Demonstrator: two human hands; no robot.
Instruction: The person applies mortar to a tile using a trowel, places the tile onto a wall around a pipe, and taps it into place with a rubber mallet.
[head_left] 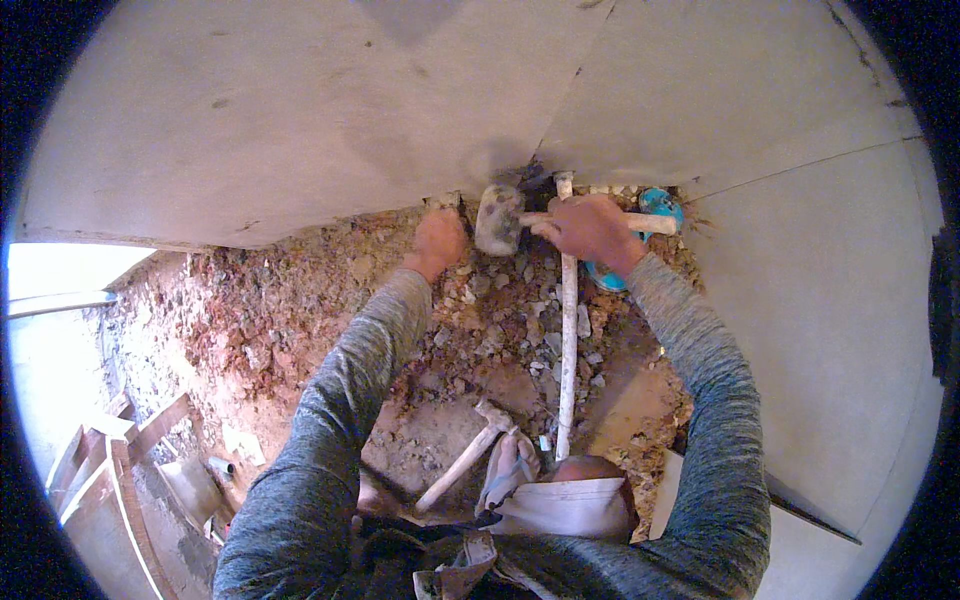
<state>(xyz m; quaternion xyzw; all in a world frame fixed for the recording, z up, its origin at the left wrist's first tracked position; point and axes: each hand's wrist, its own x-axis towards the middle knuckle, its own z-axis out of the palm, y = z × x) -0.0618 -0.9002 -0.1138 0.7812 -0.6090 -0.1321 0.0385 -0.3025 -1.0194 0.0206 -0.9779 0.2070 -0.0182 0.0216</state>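
Observation:
My right hand [592, 232] is closed round the wooden handle of a mallet [498, 220]. Its thick, pale, dark-spotted head points left, close to the lower edge of a large grey panel [330, 120]. My left hand [438, 240] is closed at that same edge, left of the mallet head. A small rough piece [442, 200] shows just beyond its fingers; whether they grip it is hard to make out. Under my right hand runs a narrow whitish pipe [568, 350] from the panel's foot back toward me.
A claw hammer [465, 455] lies on the ground near my feet. Teal round objects [660, 205] sit by the panel corner at right. Broken stones and reddish soil [260, 320] cover the ground. Another grey panel [820, 330] stands on the right; wooden boards [125, 480] lie at lower left.

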